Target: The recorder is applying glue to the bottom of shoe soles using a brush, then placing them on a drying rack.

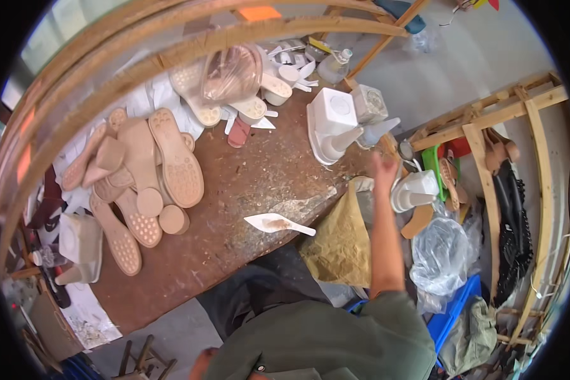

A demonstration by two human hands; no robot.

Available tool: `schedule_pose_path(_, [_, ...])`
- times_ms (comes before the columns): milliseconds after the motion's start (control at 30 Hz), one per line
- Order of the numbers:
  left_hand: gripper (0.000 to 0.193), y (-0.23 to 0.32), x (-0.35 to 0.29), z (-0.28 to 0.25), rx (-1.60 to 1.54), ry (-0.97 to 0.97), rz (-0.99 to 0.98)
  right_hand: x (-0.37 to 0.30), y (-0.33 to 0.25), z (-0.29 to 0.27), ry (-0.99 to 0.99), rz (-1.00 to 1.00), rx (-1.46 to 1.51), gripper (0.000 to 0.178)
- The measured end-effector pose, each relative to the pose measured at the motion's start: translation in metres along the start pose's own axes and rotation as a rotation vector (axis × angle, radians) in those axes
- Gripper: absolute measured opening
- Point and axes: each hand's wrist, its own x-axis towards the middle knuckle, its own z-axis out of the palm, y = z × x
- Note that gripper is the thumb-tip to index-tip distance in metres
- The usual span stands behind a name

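Far left of frame: white moulded block (81, 244) at bench edge, next to a heap of tan shoe soles (147, 171) fanned over the brown workbench (234, 183), some tread-up, a few round heel pieces among them.

Upper centre: clear bag (233, 73) w/ more soles, white heel parts scattered behind.

Centre: white insole piece (275, 223) smeared w/ brown glue, lying flat near bench front edge, apart from the heap.

Centre-right: white shoe last (331, 123) on upper bench; tan cloth (341, 237) hangs off the bench corner.

Right: right hand (384, 166) stretched out past the bench corner, blurred, nothing visibly in it; can't tell how far the fingers are spread. Nearest thing is a white last (415, 191), just right of the hand, not clearly touching. Left hand not in view.

Judgement: reach looks aimed at that last. Best taken by the body w/ a full wrap, lifted straight clear of the green tray (433, 166) and sandal soles beside it, since clutter is tight there & bag (442, 256) below could catch a dropped piece.
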Motion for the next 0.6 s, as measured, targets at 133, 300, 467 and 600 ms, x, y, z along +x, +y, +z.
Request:
schedule_pose_path(133, [0.034, 0.015, 0.032, 0.040, -0.086, 0.158, -0.010, 0.105, 0.035, 0.029, -0.405, -0.157, 0.020, 0.074])
schedule_pose_path(300, [0.042, 0.081, 0.084, 0.082, 0.234, 0.357, 0.234, 0.101, 0.032, 0.075, -0.346, -0.237, 0.036, 0.065])
schedule_pose_path(467, [0.045, 0.156, 0.095, 0.125, 0.527, 0.392, 0.486, 0.099, 0.046, 0.083, -0.318, -0.227, 0.066, 0.072])
schedule_pose_path(600, [0.046, 0.169, 0.131, 0.158, 0.631, 0.528, 0.804, 0.057, 0.026, 0.034, -0.245, -0.191, -0.063, 0.067])
